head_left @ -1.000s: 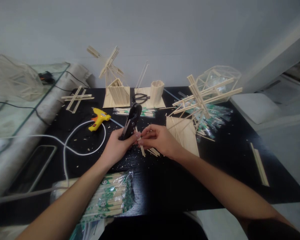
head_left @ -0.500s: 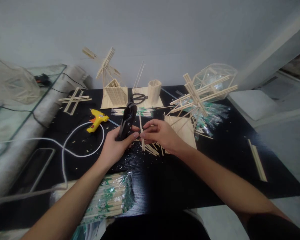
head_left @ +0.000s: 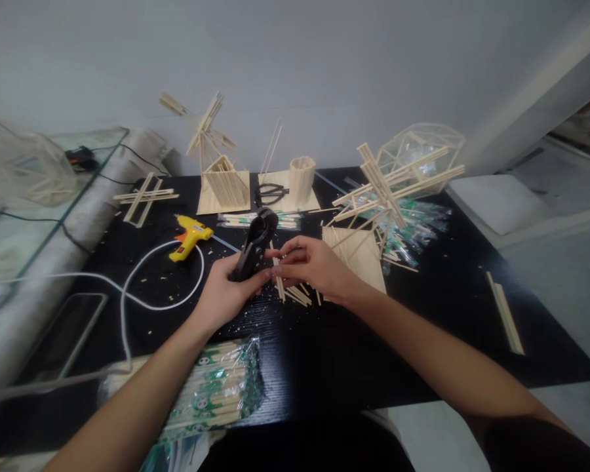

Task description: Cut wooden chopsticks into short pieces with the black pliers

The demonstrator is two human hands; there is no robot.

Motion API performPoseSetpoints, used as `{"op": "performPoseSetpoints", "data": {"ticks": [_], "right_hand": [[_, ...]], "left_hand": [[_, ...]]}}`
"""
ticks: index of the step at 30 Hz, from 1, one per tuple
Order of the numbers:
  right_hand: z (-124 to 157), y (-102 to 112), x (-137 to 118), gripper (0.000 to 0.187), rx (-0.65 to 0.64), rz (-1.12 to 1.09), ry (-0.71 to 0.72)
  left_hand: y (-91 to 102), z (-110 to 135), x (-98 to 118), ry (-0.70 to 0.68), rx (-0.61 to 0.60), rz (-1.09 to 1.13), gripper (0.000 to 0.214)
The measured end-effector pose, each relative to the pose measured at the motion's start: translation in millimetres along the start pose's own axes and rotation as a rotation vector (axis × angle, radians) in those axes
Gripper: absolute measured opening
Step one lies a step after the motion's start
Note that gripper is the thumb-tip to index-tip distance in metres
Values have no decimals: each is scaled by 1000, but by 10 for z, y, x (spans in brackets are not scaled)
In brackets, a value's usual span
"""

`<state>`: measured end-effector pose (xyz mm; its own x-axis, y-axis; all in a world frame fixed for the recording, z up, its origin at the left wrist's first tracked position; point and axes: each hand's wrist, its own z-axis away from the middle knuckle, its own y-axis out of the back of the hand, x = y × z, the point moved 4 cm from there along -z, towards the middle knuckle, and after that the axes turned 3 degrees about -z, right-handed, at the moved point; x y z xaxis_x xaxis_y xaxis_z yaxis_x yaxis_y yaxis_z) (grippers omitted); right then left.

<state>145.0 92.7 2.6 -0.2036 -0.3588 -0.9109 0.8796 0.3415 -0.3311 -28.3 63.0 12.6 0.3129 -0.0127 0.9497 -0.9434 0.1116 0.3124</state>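
Note:
My left hand (head_left: 226, 288) is closed around a black plier-like hand tool (head_left: 254, 246), whose rounded head points up and away from me. Close beside it, my right hand (head_left: 314, 265) pinches thin wooden sticks (head_left: 276, 272) that stand nearly upright between the two hands. The fingertips of both hands almost meet there, and they partly hide the sticks. Short cut stick pieces (head_left: 297, 295) lie in a loose pile on the black table just below my hands. A flat wooden board (head_left: 361, 252) lies to the right, partly behind my right hand.
A yellow glue gun (head_left: 191, 237) with a looping white cable (head_left: 124, 308) lies left. Wrapped chopsticks (head_left: 221, 387) sit near the front edge. Behind stand stick models: a tapered tower (head_left: 226, 187), a round one (head_left: 302, 180) and a windmill-like frame (head_left: 383, 187). Black scissors (head_left: 271, 193) lie between.
My left hand has turned the black tool slightly, its head now lower and further right. The sticks between my hands have shifted a little lower and tilt left.

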Motion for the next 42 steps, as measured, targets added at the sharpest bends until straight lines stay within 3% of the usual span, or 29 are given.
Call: {"op": "performPoseSetpoints", "data": {"ticks": [10,19,29,42], "right_hand": [[7,21,-69,38,36,-28,14],[17,37,-108,46,57,-28,58],[14,18,-107,44,73,-18,49],[47,-30,-81,34,-24,4,-56]], "left_hand": [[-32,32,96,-115,-55,-94,33],[-59,32,26,-258,-134,-190,77],[-53,31,61,-314,-110,-249,72],[-19,22,47,-348,-38,-217,73]]}}
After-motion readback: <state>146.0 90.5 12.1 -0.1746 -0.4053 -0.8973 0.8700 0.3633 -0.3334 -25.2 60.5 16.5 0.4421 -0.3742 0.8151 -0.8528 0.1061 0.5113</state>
